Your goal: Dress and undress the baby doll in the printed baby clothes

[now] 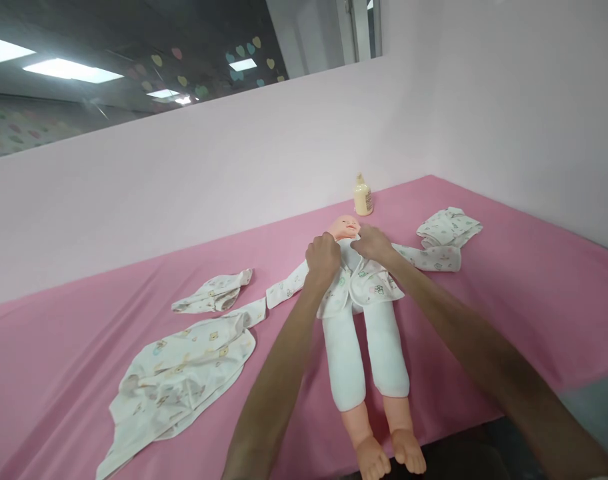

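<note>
A baby doll (390, 347) with a white cloth body lies on its back, its feet at the table's near edge. It wears a white printed baby jacket (377, 285), parted down the front, with both sleeves spread out sideways. My left hand (324, 255) is closed on the jacket's front by the doll's neck, on the left. On the other side, just below the chin, my right hand (372, 243) pinches the jacket's edge. The fingertips of both hands are partly hidden.
A pink sheet (499, 307) covers the table against white walls. Left lie a printed baby shirt (184, 367) and a small folded cloth piece (214, 293). Another printed cloth piece (449, 227) lies right. A pump bottle (363, 197) stands behind the doll's head.
</note>
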A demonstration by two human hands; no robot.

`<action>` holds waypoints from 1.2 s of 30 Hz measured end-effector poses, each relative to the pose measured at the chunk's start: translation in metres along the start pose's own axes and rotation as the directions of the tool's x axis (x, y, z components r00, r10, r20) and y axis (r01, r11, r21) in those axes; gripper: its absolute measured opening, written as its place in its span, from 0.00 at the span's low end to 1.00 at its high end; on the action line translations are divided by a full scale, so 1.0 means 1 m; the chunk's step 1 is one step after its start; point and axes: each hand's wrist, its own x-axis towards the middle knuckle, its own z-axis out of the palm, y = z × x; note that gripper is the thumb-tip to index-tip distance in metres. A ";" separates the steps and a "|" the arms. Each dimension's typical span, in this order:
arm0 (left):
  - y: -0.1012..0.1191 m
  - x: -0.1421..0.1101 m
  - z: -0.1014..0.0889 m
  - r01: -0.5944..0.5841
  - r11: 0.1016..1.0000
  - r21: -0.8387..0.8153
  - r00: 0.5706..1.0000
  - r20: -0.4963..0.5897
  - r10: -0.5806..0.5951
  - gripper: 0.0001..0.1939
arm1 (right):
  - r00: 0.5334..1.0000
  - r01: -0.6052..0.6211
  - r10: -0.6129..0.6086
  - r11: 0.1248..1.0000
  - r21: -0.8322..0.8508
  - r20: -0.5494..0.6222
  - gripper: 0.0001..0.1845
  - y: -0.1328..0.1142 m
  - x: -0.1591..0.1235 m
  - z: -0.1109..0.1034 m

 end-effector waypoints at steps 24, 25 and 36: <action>0.000 0.000 0.019 -0.204 0.973 -0.106 0.973 -0.129 0.190 0.11 | 0.981 0.104 -0.050 0.952 0.289 -0.190 0.11 -0.012 -0.003 0.016; -0.001 0.000 0.020 -0.205 0.972 -0.116 0.973 -0.132 0.190 0.11 | 0.982 0.101 -0.044 0.945 0.312 -0.185 0.10 -0.011 -0.002 0.017; -0.003 0.001 0.022 -0.209 0.967 -0.148 0.973 -0.135 0.190 0.11 | 0.987 0.096 -0.006 0.823 0.560 -0.161 0.07 -0.008 -0.001 0.020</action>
